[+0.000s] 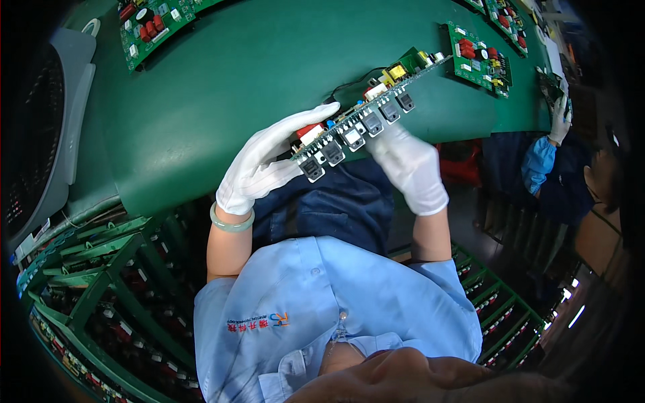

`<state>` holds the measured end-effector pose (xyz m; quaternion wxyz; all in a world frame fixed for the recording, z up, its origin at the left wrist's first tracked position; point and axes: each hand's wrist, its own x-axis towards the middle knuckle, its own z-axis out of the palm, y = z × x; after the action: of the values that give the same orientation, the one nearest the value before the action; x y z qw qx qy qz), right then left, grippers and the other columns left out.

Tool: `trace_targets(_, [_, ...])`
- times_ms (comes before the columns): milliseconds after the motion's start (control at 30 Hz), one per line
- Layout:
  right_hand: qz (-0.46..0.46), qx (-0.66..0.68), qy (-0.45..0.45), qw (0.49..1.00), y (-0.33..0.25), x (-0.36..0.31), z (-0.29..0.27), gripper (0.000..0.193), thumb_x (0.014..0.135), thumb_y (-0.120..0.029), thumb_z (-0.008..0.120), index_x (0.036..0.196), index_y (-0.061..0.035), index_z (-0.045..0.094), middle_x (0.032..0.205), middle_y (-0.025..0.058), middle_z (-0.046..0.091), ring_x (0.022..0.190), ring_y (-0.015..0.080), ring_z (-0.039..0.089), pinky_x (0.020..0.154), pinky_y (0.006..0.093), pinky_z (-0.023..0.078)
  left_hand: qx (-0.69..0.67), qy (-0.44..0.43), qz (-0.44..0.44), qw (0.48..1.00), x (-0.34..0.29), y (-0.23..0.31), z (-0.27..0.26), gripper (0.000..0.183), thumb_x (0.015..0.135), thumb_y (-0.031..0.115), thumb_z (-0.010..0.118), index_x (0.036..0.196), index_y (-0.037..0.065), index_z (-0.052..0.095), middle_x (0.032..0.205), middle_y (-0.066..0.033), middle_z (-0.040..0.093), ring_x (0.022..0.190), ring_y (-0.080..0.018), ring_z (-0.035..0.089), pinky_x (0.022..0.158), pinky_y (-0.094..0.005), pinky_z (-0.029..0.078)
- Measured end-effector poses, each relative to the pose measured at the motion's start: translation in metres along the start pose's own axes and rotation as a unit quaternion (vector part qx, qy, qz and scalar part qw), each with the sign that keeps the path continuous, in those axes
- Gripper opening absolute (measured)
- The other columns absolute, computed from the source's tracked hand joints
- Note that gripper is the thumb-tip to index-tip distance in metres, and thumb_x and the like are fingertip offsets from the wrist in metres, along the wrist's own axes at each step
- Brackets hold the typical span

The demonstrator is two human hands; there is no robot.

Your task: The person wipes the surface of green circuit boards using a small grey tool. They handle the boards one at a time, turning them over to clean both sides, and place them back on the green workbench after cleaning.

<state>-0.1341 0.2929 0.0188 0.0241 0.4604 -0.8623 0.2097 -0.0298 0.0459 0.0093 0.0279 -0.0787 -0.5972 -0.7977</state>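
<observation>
A green circuit board is held tilted on edge above my lap, at the near edge of the table. Along its lower edge runs a row of several flat black components with metal tabs; red, white and yellow parts stand on its far face. My left hand, in a white glove, is closed round the board's left end, thumb on the near side and fingers behind. My right hand, also gloved, is just below the board's middle. Motion smears it and the board hides its fingertips, so its grip cannot be made out.
More populated circuit boards lie on the green-covered table: one at the far left, one at the right. A grey-framed device stands at left. Green racks of boards flank me. A co-worker's gloved hand is at far right.
</observation>
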Motion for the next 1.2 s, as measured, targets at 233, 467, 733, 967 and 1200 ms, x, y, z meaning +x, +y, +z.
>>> trace_targets(233, [0.266,0.125,0.153,0.943,0.014,-0.023,-0.003,0.021,0.090,-0.003,0.065,0.109,0.0051,0.066,0.110,0.0179,0.069,0.094,0.0229,0.070,0.084,0.0305,0.054,-0.104,-0.005,-0.028,0.994,-0.003,-0.002,0.000,0.060,0.081,-0.002,0.054,0.139,-0.009,0.043,0.139,-0.0170,0.050,0.124,-0.0219,0.050,0.107,-0.0331,0.036])
trace_targets(467, [0.267,0.417,0.116,0.861,-0.030,-0.052,0.027,0.032,0.089,-0.004,0.066,0.119,0.0076,0.063,0.101,0.0128,0.072,0.072,0.0083,0.063,0.067,0.0222,0.051,-0.097,0.086,-0.078,0.988,-0.005,0.000,0.008,0.060,0.093,0.026,0.058,0.139,-0.008,0.039,0.142,-0.0208,0.045,0.124,-0.0271,0.051,0.105,-0.0407,0.041])
trace_targets(733, [0.285,0.612,0.129,0.726,-0.079,-0.050,0.024,0.073,0.087,-0.013,0.072,0.145,0.0071,0.032,0.130,0.0142,0.058,0.062,-0.0002,0.047,0.062,0.0166,0.043,0.127,0.002,-0.172,0.977,-0.017,-0.029,0.062,0.050,0.094,0.021,0.059,0.137,-0.002,0.044,0.134,-0.0156,0.052,0.124,-0.0296,0.052,0.104,-0.0396,0.041])
trace_targets(967, [0.399,0.511,0.274,0.711,-0.040,-0.037,-0.015,0.031,0.093,-0.011,0.064,0.119,0.0049,0.060,0.079,-0.0002,0.063,0.047,-0.0008,0.042,0.041,0.0179,0.032,0.183,-0.221,-0.146,0.947,-0.029,-0.012,0.069,0.049,0.087,0.016,0.070,0.131,0.001,0.055,0.116,-0.0155,0.067,0.113,-0.0230,0.062,0.097,-0.0328,0.047])
trace_targets(1200, [-0.095,0.267,0.119,0.952,0.000,0.013,-0.072,0.043,0.071,-0.003,0.061,0.114,-0.0011,0.068,0.074,0.0125,0.066,0.055,0.0271,0.060,0.052,0.0347,0.048,0.164,0.287,0.054,0.942,-0.010,0.021,-0.005,0.095,0.074,0.007,0.078,0.151,0.003,0.022,0.149,-0.0207,0.035,0.135,-0.0312,0.040,0.111,-0.0416,0.032])
